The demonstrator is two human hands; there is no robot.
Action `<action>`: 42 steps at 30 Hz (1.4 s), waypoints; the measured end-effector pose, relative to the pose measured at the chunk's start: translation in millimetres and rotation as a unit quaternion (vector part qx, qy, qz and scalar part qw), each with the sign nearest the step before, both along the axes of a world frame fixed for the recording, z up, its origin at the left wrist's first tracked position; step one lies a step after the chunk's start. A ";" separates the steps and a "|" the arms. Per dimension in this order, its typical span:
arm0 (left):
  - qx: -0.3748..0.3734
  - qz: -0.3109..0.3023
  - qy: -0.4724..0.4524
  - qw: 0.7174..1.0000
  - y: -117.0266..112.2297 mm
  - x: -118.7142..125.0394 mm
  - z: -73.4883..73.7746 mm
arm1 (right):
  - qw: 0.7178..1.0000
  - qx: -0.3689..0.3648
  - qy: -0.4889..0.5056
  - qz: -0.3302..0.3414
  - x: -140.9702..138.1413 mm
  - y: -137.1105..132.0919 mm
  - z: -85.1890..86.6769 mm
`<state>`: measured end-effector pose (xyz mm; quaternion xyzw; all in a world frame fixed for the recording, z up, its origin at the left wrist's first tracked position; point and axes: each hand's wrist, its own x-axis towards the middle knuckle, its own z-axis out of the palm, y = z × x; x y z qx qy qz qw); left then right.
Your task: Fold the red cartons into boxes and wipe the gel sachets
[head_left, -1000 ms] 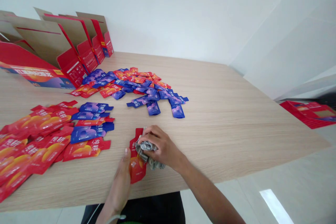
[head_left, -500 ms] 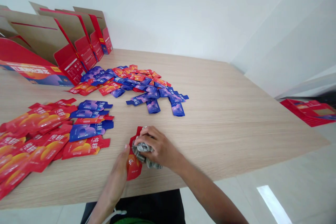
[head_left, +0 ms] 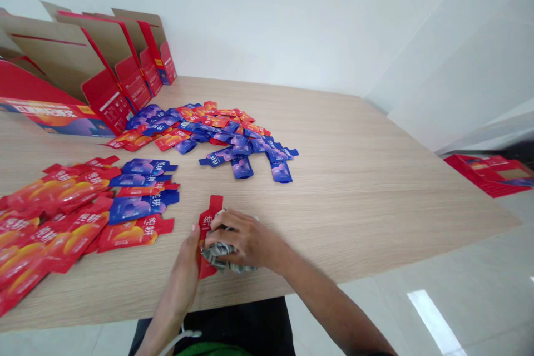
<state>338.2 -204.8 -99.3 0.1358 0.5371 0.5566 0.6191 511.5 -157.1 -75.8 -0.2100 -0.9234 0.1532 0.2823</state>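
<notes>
A red pouch (head_left: 205, 221) with white lettering lies near the front edge of the table, its spout end pointing away from me. At its left edge is my left hand (head_left: 183, 275), gripping it with the thumb along the side; the other fingers are mostly hidden. Bunched in my right hand (head_left: 250, 240) is a crumpled grey patterned cloth (head_left: 219, 251), pressed onto the lower half of the pouch. To the left, a row of blue and red pouches (head_left: 133, 208) lies beside a heap of larger-looking red pouches (head_left: 62, 222).
Further back spreads a loose pile of small blue and red pouches (head_left: 242, 147). Open red cartons (head_left: 102, 103) with brown insides stand at the back left. A white wall (head_left: 267, 22) rises behind the table (head_left: 354, 189). Another red box (head_left: 488, 172) sits beyond the right edge.
My right hand has slid the cloth down and slightly left over the red pouch, uncovering its lettering. The pouch has shifted a little left and away from me, with my left hand still at its edge.
</notes>
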 end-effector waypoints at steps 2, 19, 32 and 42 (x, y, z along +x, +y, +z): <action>0.004 -0.020 0.040 0.999 -3.1 -0.8 -1.6 | 0.996 -0.028 0.051 -0.070 -0.5 -0.5 1.6; 0.000 -0.013 0.123 0.992 -2.1 -4.8 -6.4 | 1.000 0.015 0.028 0.002 -0.8 0.4 -1.1; -0.007 -0.002 0.109 0.994 -4.1 -7.6 -18.5 | 0.999 0.001 0.031 0.031 -1.0 -0.1 -2.8; 0.035 -0.074 0.153 0.985 -11.1 -2.9 -9.8 | 0.967 -0.095 0.152 -0.183 0.7 4.4 2.6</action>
